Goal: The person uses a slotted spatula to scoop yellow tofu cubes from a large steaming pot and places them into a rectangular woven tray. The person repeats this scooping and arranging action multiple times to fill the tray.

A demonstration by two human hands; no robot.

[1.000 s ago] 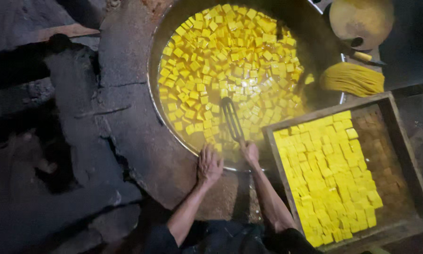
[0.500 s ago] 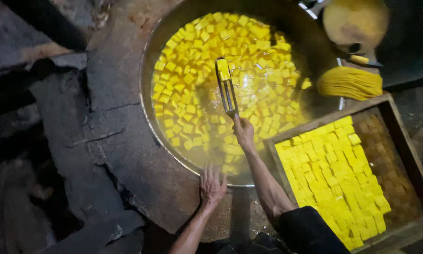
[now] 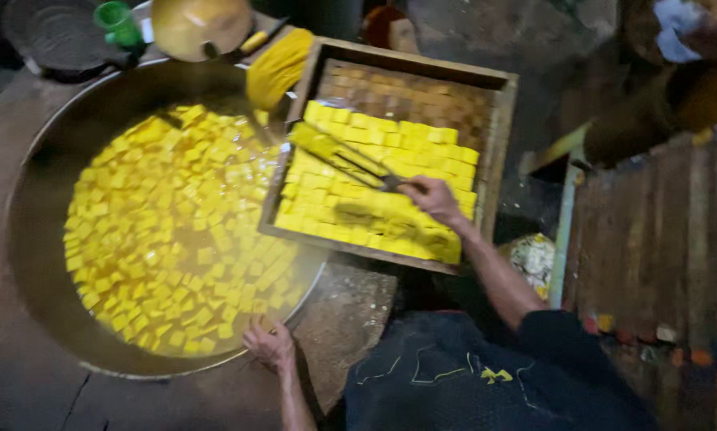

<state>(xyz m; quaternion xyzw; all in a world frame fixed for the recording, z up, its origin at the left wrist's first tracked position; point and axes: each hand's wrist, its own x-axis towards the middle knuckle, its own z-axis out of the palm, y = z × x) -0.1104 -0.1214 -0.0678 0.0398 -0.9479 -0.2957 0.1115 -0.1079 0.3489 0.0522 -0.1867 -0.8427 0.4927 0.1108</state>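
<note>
While right hand (image 3: pixel 432 195) grips skimmer (image 3: pixel 350 160), yellow cubes (image 3: pixel 374 199) across wooden tray (image 3: pixel 498 136)

Yellow everywhere, dark surround

Tofu cubes (image 3: pixel 175 231) in the wok (image 3: pixel 31 239): bright yellow, liquid same yellow, wok rim grey metal w/ dark inner wall. Cubes in the wooden tray (image 3: pixel 498 120): yellow too, laid in a grid; tray frame brown, bare base a brown checker weave. Skimmer (image 3: pixel 350 164) dark metal, yellow piece on its end. Bundle (image 3: pixel 278 68) by the tray mustard-yellow. Gourd-like bowl (image 3: pixel 203 24) tan. Cup (image 3: pixel 117 17) green. Stove top (image 3: pixel 350 319) grey-brown, mottled. Person's clothing (image 3: pixel 454 375) black w/ small yellow marks.
</note>
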